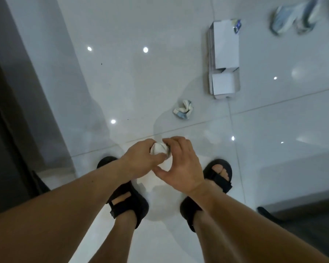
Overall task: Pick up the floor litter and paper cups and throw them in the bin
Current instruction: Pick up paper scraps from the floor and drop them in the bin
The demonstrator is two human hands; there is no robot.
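Glossy floor tiles (pixel 141 82) bear a crumpled wad (pixel 183 109) just ahead, nearer the right hand (pixel 180 164) than the left hand (pixel 141 161), both gripping a paper ball (pixel 159 148).

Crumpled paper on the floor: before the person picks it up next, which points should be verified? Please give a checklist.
1. Grip on the white paper wad: ok, left hand and right hand both hold it.
2. Free hand for the crumpled paper: not ok, both are occupied.
3. Crumpled paper unobstructed: ok, it lies alone, nothing touching it.
4. Other litter: not ok, flattened white boxes lie farther ahead.
5. Bin position: cannot tell, no bin in view.
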